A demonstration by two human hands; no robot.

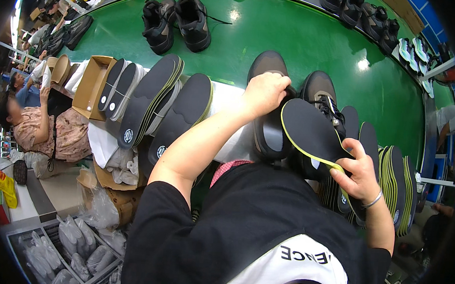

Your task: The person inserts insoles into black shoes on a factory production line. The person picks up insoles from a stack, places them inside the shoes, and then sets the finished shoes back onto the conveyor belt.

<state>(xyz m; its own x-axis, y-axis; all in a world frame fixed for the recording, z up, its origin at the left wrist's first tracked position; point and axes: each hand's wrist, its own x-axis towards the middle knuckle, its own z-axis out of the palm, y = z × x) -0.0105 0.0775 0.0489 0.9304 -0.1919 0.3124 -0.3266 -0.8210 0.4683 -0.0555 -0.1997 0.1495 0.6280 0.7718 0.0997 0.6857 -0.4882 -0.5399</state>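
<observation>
My left hand (266, 94) is closed at the opening of a brown and black shoe (265, 62), its fingers curled over the tongue area. The heel of that shoe points toward me. My right hand (360, 173) pinches a black insole (311, 127) with a yellow-green edge near its narrower end. The broad end of the insole tilts up beside the shoe's opening. To the right stands the matching laced shoe (320, 86), partly hidden behind the insole.
Stacked insoles stand at my left (152, 98) and right (392, 178). Next to the left stacks is an open cardboard box (93, 87). Another pair of shoes (193, 23) sits farther back on the green table (276, 20). A co-worker (46, 125) is at left, above a crate (64, 252) of wrapped items.
</observation>
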